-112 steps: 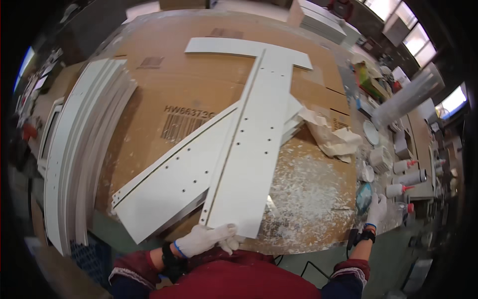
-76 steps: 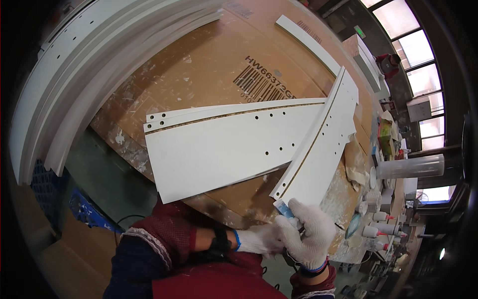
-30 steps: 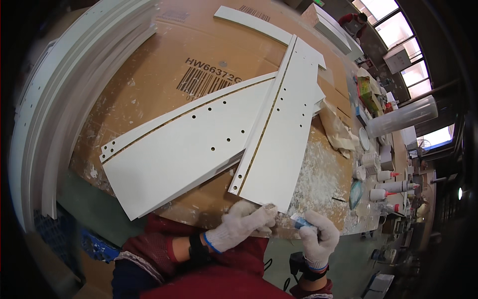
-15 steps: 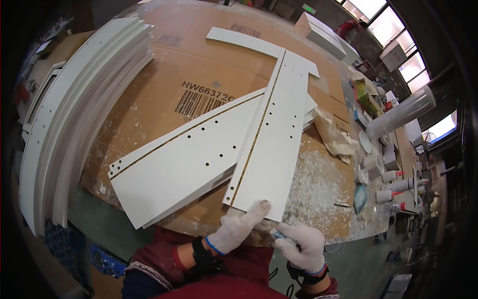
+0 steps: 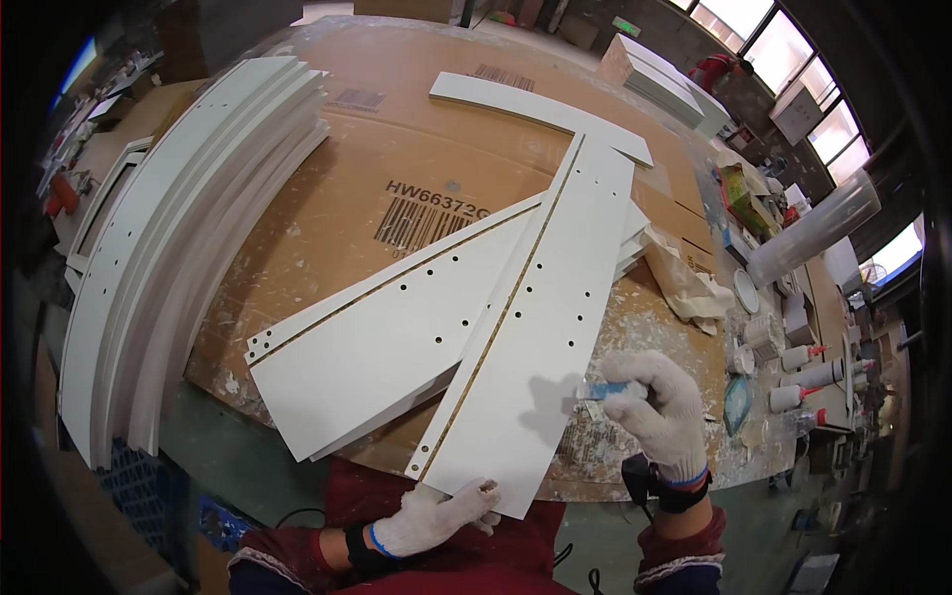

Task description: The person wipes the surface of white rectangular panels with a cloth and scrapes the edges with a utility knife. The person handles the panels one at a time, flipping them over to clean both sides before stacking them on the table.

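A long white panel [image 5: 516,397] with a groove and drilled holes slants toward me and juts past the table's near edge. At its near end my left hand [image 5: 436,518], in a white knit glove, grips the edge. To the right of the panel, my gloved right hand [image 5: 659,412] is raised and closed on a small blue piece [image 5: 617,391] with a paler end; its exact kind cannot be made out. Its shadow falls on the panel. Under and to the left lie more white grooved panels [image 5: 347,342], stacked at an angle. A white strip [image 5: 496,97] lies crosswise by the far end.
On the left stands a thick row of white panels [image 5: 149,238]. Cardboard [image 5: 297,238] covers the table. To the right are a crumpled cloth [image 5: 689,288], a clear plastic roll [image 5: 813,233] and several bottles [image 5: 788,397]. Far back, a person in red [image 5: 712,71] bends beside stacked boards [image 5: 654,79].
The upper panel's near end has come toward me and left, past the table edge, with my left hand at it. My right hand has risen to the panel's right side with the blue piece.
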The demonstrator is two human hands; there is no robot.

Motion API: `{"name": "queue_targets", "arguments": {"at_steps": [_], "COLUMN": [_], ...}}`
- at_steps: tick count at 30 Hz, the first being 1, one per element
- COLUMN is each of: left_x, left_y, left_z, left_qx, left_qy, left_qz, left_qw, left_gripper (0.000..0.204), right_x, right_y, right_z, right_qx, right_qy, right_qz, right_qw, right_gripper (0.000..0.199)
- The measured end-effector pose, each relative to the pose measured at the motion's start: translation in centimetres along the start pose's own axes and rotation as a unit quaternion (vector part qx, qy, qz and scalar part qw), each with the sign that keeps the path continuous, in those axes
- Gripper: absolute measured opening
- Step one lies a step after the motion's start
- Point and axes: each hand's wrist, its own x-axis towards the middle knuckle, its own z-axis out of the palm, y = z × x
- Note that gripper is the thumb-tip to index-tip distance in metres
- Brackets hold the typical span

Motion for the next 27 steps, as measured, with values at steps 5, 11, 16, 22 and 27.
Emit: {"name": "queue_targets", "arguments": {"at_steps": [5,11,16,22,27], "left_x": [0.0,0.2,0.0,0.2,1.6], "left_y": [-0.8,-0.2,-0.7,1.1,-4.3], "left_z": [0.0,-0.3,-0.8,-1.0,-3.1], "left_qx": [-0.021,0.027,-0.011,0.027,-0.249], "left_qy": [0.001,-0.037,-0.076,-0.193,-0.253], "left_qz": [0.031,0.014,0.017,-0.011,0.061], "left_qw": [0.999,0.999,0.997,0.981,0.933], "left_gripper": [0.030,0.032,0.030,0.034,0.037], "right_x": [7.0,11.4,12.3,12.3,12.2], "right_y": [-1.5,-0.6,0.7,0.2,-0.7], "right_z": [2.9,4.8,5.2,5.2,5.7], "right_qx": [-0.081,-0.194,-0.161,-0.186,-0.221], "right_qy": [-0.018,-0.079,-0.069,-0.094,-0.104], "right_qz": [-0.007,-0.034,-0.025,-0.009,-0.049], "right_qw": [0.997,0.977,0.984,0.978,0.968], "right_gripper": [0.027,0.029,0.027,0.024,0.024]}}
